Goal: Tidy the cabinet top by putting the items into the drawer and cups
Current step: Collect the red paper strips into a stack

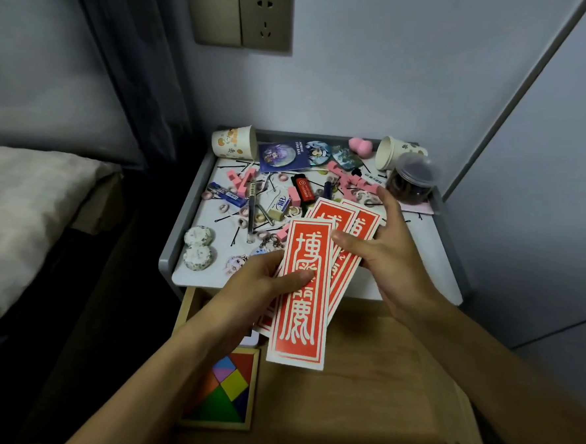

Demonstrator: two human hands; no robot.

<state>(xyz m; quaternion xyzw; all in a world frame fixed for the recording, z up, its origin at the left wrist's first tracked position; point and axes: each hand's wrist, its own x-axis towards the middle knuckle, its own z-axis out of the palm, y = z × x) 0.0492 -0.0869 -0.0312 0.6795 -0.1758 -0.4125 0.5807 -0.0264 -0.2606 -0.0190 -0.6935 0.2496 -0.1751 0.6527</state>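
Left hand clamped on lower edge of red paper strips, thumb on top. Fanned stack held above open drawer. Right hand pinching upper strips. Likely thin, light, slippery; best squared, gripped by long edges.

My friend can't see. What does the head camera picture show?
Two bare hands, left hand and right hand, hold a fan of long red-and-white paper cards above an open wooden drawer. Behind them, a cluttered grey cabinet top has hairpins, pink clips and two tipped paper cups.
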